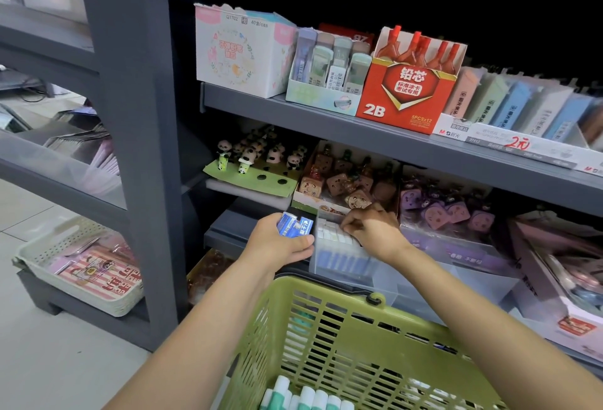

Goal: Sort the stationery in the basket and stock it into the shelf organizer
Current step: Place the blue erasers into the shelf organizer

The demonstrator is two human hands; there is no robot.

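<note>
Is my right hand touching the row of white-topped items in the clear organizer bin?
Touching. The head view shows the right hand with its fingertips resting on the white-topped items in the clear organizer bin.

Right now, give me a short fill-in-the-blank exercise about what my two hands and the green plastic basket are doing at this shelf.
1. The left hand grips small ____-and-white packets.
2. The right hand rests on the row of white-topped items standing in a ____ plastic organizer bin.
3. The slatted plastic basket below both arms is ____ in colour.
4. The red cardboard box on the upper shelf is marked ____.

Missing words: blue; clear; green; 2B
</note>
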